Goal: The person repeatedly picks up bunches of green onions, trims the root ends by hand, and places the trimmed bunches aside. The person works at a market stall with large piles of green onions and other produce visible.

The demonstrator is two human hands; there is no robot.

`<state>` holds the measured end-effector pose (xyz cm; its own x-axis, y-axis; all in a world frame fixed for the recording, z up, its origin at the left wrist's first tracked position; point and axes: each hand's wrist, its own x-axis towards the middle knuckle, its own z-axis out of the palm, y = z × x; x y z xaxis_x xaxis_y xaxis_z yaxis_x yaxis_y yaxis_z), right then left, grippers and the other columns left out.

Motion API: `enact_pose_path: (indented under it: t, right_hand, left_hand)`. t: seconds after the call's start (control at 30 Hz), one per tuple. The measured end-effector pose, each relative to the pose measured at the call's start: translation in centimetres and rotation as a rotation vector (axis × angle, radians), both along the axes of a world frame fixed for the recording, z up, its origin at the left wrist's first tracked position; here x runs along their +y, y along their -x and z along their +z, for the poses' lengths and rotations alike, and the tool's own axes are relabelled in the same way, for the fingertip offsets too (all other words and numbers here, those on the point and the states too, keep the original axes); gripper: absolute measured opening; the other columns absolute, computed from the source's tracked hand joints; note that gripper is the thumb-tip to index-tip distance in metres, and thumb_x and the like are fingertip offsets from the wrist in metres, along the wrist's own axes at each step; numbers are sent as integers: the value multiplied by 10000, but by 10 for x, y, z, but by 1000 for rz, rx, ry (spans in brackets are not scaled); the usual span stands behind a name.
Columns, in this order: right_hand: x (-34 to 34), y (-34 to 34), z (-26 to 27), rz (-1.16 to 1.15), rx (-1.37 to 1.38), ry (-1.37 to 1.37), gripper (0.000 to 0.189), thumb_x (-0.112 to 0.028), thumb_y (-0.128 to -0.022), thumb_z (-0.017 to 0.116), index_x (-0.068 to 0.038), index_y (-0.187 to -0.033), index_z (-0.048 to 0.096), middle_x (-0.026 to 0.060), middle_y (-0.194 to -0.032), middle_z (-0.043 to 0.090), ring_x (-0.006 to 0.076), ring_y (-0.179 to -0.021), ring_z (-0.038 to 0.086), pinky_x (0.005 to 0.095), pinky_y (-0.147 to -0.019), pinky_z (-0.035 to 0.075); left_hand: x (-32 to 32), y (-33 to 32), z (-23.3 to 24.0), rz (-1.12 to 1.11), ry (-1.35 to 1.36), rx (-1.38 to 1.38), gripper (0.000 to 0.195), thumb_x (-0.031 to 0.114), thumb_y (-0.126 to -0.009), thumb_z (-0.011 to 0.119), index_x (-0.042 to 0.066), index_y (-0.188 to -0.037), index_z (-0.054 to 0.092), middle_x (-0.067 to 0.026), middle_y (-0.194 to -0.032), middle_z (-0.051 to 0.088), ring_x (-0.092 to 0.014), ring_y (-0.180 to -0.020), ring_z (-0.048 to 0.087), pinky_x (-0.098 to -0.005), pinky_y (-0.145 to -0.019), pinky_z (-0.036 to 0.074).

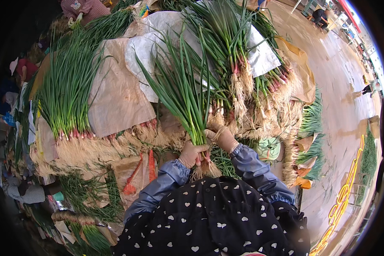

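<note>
Before my chest, a bunch of green onions (192,118) stands with its long leaves pointing away and its pale roots (206,169) towards my apron. My left hand (192,154), in a thin light glove, is closed around the reddish lower stalks. My right hand (223,137), also gloved, is bent at the right side of the stalks. Its fingertips touch them, but whether they pinch a stalk or leaf is unclear. Just beyond, a larger bunch of green onions (238,54) lies on the pile, roots facing me.
Rows of green onions (70,96) fill the left, partly under beige sacking (118,86) and a white sheet (169,25). A green round bundle (268,148) sits by my right forearm. Loose leaves (86,192) lie lower left. Co-workers (86,9) are at far left. A yellow hose (339,204) crosses wet ground.
</note>
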<state>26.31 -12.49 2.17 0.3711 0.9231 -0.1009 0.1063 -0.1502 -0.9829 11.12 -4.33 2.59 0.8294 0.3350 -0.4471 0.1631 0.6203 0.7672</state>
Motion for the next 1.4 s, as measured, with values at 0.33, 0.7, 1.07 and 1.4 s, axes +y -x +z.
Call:
enact_pose_path:
  t: [0.33, 0.7, 1.07, 1.4]
  right_hand:
    - [29, 20, -44, -321, 256, -61, 268, -165, -879, 583, 33, -1058, 600, 100, -872, 661, 138, -736, 603, 280, -680, 487]
    - [-69, -29, 24, 794, -915, 784, 353, -356, -843, 589, -90, -1075, 601, 110, -744, 646, 266, -703, 644, 373, -644, 493]
    - [-10, -64, 47, -210, -925, 423, 253, -315, -811, 571, -75, -833, 648, 156, -649, 595, 312, -642, 600, 415, -573, 461]
    - [-26, 15, 7, -88, -500, 274, 284, -332, -777, 679, -56, -822, 629, 107, -655, 603, 222, -583, 584, 337, -540, 453]
  left_hand:
    - [-5, 3, 2, 63, -57, 151, 66, 28, -811, 577, -31, -831, 557, -133, -650, 607, -197, -458, 590, -252, -351, 442]
    - [52, -12, 25, 82, 413, -432, 242, 78, -793, 614, -13, -1011, 565, -115, -837, 609, -264, -839, 612, -407, -704, 521]
    - [28, -29, 26, 125, 258, -331, 260, 80, -834, 597, -39, -1064, 581, -108, -642, 585, -162, -485, 574, -242, -358, 446]
    - [3, -15, -2, 62, 143, 15, 171, 126, -845, 604, -11, -945, 577, -120, -675, 599, -195, -461, 555, -306, -381, 465]
